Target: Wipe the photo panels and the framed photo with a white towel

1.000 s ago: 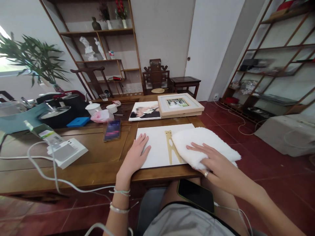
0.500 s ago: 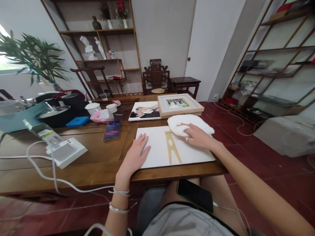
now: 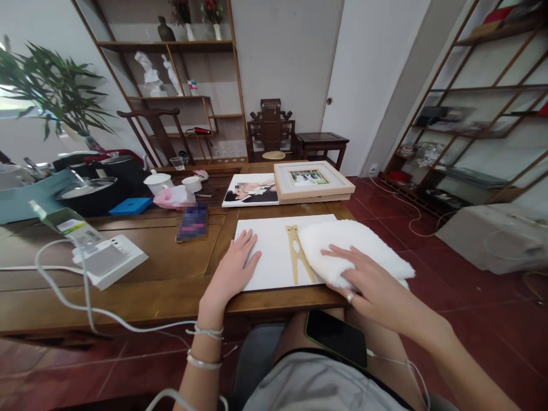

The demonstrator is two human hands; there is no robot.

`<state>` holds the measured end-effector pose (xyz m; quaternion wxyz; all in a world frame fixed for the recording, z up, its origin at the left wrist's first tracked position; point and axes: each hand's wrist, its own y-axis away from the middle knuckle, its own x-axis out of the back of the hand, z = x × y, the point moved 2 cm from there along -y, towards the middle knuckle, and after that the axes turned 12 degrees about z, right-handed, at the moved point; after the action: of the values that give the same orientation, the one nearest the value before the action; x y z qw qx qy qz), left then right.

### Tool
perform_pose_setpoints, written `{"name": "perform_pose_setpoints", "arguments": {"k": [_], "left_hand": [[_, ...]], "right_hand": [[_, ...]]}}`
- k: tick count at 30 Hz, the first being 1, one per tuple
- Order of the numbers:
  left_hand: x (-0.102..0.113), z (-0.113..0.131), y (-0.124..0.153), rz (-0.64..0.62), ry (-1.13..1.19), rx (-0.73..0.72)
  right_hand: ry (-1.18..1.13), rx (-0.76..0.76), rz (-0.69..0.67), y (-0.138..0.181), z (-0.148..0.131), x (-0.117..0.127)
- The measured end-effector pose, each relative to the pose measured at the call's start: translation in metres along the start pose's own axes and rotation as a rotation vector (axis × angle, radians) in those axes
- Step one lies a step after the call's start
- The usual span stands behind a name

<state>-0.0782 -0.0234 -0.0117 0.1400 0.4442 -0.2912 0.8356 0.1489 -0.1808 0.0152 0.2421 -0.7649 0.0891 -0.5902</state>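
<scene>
My left hand (image 3: pixel 237 264) lies flat on the left side of a white board (image 3: pixel 269 265), fingers and thumb spread. My right hand (image 3: pixel 370 282) has a white fluffy cloth (image 3: pixel 342 245), its fingers bent into the pile near the board's front right corner. The cloth covers the board's right part and hangs past its edge. Between my hands, a flat tan cat-headed piece with two long legs (image 3: pixel 296 251) lies on the board. The cloth touches or overlaps its right side.
Behind the board are a portrait print (image 3: pixel 250 191) and a light wood picture frame (image 3: pixel 338 181). An opened white box (image 3: pixel 124 265) and cables are at the left, near a blurred phone-like item (image 3: pixel 192 222) and pots. A phone (image 3: pixel 336 338) rests on my lap.
My right hand has drawn the white cloth toward me and to the right, to the board's front right corner. My left hand stays in place on the board.
</scene>
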Motion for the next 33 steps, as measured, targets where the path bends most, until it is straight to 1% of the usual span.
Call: {"name": "perform_pose_setpoints", "arguments": {"k": [3, 6, 9, 17, 19, 21, 24, 28, 31, 33], "left_hand": [[0.0, 0.0, 0.0, 0.006, 0.008, -0.008], [0.0, 0.0, 0.0, 0.004, 0.008, -0.008], [0.0, 0.0, 0.0, 0.004, 0.002, -0.003], [0.0, -0.002, 0.0, 0.009, 0.01, -0.008], [-0.001, -0.002, 0.0, 0.006, 0.008, -0.008], [-0.001, -0.002, -0.001, 0.004, 0.005, -0.007], [-0.001, -0.002, -0.001, -0.003, 0.001, 0.0], [0.0, -0.001, -0.001, -0.014, -0.005, 0.005], [0.0, 0.0, -0.001, -0.013, -0.006, 0.001], [0.0, 0.0, -0.001, -0.014, -0.009, -0.001]], "right_hand": [[-0.006, 0.005, -0.016, 0.011, -0.003, 0.006], [-0.007, 0.008, -0.013, 0.007, 0.001, 0.003], [0.003, 0.002, -0.009, -0.009, 0.009, -0.005], [0.057, -0.014, -0.001, -0.071, 0.042, -0.027], [0.071, -0.01, 0.007, -0.08, 0.047, -0.03], [0.093, -0.005, 0.015, -0.082, 0.048, -0.031], [0.116, 0.002, 0.018, -0.071, 0.039, -0.03], [0.075, -0.009, 0.036, -0.034, 0.015, -0.017], [0.028, -0.042, -0.003, -0.004, 0.002, -0.005], [0.005, -0.077, -0.041, 0.009, -0.001, 0.002]]}}
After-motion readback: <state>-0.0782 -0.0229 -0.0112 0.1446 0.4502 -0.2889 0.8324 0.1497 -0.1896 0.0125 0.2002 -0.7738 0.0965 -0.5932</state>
